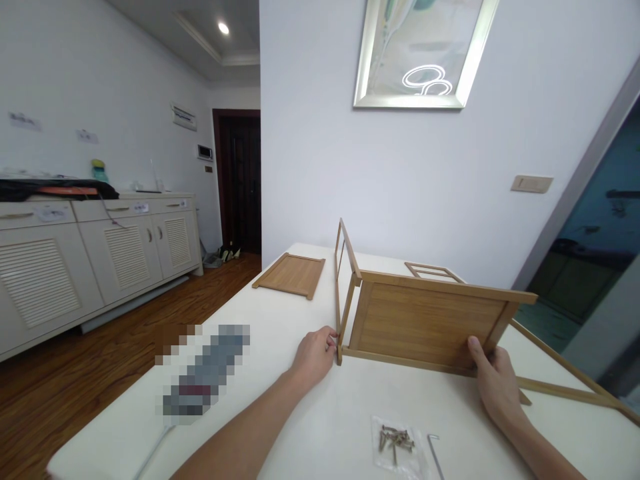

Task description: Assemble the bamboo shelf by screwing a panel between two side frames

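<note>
My right hand (500, 387) grips the lower right part of a brown wooden panel (420, 323), thumb on its face and fingers behind. The panel stands on its long edge on the table. At its left end a narrow wooden frame (345, 280) rises upright and meets it at a corner. My left hand (315, 357) is closed at the frame's bottom corner, fingertips pinched together; what they hold is too small to make out. Nearer me lie a clear plastic bag of screws (395, 443) and a hex key (435, 453).
Another wooden panel (293, 275) lies flat at the table's far left. Behind the upright panel are a small wooden frame (433, 271) and long wooden bars (565, 392) at right. A blurred-out device (207, 370) with a white cable lies left on the white table (280, 320).
</note>
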Demonstrator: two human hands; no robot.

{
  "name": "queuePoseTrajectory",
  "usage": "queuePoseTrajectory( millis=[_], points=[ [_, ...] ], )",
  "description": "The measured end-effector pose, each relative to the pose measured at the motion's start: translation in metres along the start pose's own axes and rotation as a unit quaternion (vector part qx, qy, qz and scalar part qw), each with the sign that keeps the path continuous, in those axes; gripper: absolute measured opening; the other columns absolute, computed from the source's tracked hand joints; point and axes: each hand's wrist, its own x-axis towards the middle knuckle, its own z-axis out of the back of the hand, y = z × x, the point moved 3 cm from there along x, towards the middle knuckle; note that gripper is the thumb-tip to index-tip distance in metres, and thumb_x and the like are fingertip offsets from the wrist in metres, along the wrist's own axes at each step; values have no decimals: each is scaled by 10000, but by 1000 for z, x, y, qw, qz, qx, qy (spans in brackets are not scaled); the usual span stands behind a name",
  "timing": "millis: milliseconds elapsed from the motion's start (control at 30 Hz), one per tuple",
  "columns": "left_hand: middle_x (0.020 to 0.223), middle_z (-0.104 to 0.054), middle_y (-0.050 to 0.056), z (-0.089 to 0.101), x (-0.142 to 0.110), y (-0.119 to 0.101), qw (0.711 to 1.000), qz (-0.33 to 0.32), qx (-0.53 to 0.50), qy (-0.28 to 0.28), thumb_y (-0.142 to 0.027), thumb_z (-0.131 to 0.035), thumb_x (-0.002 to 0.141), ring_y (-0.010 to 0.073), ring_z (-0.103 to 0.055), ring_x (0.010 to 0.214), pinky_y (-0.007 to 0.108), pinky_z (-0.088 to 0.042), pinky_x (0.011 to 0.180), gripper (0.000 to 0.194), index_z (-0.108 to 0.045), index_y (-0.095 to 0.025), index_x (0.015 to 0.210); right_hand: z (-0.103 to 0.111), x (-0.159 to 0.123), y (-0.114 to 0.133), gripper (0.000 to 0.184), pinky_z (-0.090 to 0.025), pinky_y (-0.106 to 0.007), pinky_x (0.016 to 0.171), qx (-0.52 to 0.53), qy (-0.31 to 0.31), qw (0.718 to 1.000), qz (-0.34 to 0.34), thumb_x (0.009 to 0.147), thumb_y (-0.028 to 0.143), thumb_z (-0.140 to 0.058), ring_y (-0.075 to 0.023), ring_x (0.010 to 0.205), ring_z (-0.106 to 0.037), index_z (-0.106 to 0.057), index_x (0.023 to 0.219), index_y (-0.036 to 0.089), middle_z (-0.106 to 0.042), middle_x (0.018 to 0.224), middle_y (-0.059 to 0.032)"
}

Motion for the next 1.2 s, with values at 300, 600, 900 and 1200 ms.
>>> queuePoseTrajectory(
  millis=[300, 600, 900, 1200],
  points=[
    [861, -733, 2, 2, -1, -1, 1000, 1, 2, -12, -154, -508, 849, 148, -647, 760, 243, -436, 694, 229, -654, -196, 1020, 0, -2, 4, 506, -325, -344, 655, 4, 6, 1000, -2, 764, 753, -452, -190, 688, -419, -388, 758, 250, -454, 695, 39],
    [937, -681, 99, 7, -6, -7, 995, -15, 95, -30, -229, -510, 873, 243, -587, 989, 327, -411, 888, 207, -704, -156, 865, 0, -3, 3, 517, -315, -337, 632, 0, 2, 1000, -2, 765, 761, -453, -172, 650, -395, -359, 730, 255, -423, 666, 55],
    [894, -680, 107, 7, -7, -11, 991, -28, 134, -5, -206, -418, 911, 241, -595, 919, 334, -422, 836, 300, -703, -148, 838, -1, 0, 2, 524, -321, -341, 643, 5, 2, 1000, 5, 753, 769, -456, -177, 667, -404, -377, 738, 251, -444, 681, 46],
    [886, -698, 76, 3, -3, -6, 993, -20, 115, -9, -184, -478, 888, 216, -612, 908, 308, -430, 820, 245, -712, -167, 817, -1, -1, 3, 515, -326, -338, 640, 1, 6, 1000, -2, 756, 759, -453, -181, 667, -419, -389, 747, 248, -454, 690, 41]
  ],
)
